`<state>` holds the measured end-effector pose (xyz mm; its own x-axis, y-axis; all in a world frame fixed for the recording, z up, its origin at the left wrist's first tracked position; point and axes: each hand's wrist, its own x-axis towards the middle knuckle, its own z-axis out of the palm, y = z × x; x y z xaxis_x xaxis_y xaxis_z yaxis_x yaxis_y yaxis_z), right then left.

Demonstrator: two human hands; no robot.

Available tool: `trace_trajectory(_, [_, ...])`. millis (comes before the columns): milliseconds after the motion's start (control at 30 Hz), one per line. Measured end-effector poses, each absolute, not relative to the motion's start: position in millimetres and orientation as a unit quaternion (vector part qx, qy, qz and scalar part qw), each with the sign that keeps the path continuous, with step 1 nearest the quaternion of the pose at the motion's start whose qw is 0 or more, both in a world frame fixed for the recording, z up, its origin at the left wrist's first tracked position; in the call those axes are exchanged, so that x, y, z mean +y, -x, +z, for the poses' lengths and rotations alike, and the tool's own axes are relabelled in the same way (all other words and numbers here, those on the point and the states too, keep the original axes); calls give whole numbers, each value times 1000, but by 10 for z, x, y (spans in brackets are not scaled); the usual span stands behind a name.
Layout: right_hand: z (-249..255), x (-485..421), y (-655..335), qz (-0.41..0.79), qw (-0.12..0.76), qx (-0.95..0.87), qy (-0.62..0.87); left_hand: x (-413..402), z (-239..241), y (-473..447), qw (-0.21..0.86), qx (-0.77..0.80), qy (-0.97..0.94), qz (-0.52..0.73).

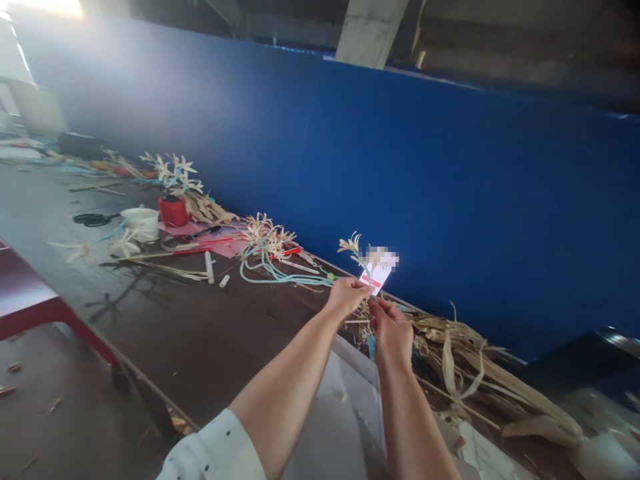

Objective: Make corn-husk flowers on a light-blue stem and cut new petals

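My left hand is held out over a long dark table, its fingers pinched on a small white card with a red stripe. My right hand is just below and to the right, fingers closed near the card's lower edge and on a thin stem. A pale dried-husk flower stands up behind the card. Whether the right hand grips the stem or the card I cannot tell exactly.
Dried husk strips pile up at the right. Further left lie more husk flowers, teal cords, a red pot, a white bowl, scissors and a red stool. A blue wall runs behind.
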<state>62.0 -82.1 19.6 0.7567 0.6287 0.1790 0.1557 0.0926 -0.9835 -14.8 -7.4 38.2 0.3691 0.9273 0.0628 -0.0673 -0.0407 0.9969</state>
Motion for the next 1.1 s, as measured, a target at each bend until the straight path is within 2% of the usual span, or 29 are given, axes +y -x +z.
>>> trace_trajectory(367, [168, -802, -625, 169, 678, -324, 638, -83, 413, 138, 533, 399, -615, 422])
trace_trajectory(600, [149, -806, -629, 157, 679, -328, 638, -154, 477, 164, 536, 416, -607, 415])
trace_trajectory(1100, [280, -803, -618, 350, 766, -200, 502, -125, 390, 170, 613, 312, -607, 399])
